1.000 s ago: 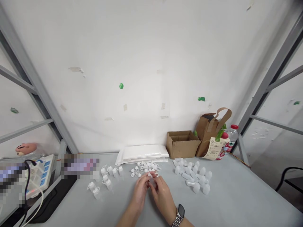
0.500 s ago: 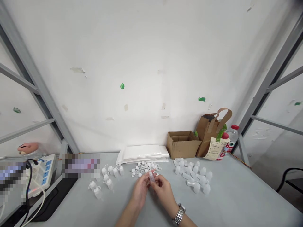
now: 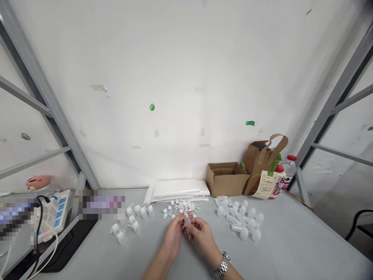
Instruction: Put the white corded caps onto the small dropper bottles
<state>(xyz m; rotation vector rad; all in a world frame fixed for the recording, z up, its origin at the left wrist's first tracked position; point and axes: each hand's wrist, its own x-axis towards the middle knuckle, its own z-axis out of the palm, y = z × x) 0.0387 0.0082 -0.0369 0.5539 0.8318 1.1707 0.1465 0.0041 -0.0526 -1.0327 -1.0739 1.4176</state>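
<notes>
Near the table's middle, a small translucent squeeze bottle point(image 3: 187, 220) stands upright between my hands, a white piece showing at its top. My left hand point(image 3: 173, 236) closes its fingers around the bottle's left side and top. From the right, my right hand point(image 3: 204, 238) pinches the bottle's lower part with thumb and finger; some fingertips are hidden. Just beyond lies a heap of white caps with loop straps point(image 3: 177, 207). Several capped bottles point(image 3: 121, 238) stand to the left. On the right, several bottles without caps point(image 3: 244, 233) lie in a loose group.
White padded envelopes point(image 3: 176, 188) lie against the wall. A cardboard box point(image 3: 227, 184), a brown paper bag point(image 3: 253, 163) and a red-capped plastic bottle point(image 3: 289, 167) stand at back right. A power strip point(image 3: 60, 214) with cables and a black mat point(image 3: 68, 247) are at left.
My right hand's fingers have shifted slightly on the bottle, with lower fingertips now showing beneath it. The whole view has moved a little; the groups on the table look the same.
</notes>
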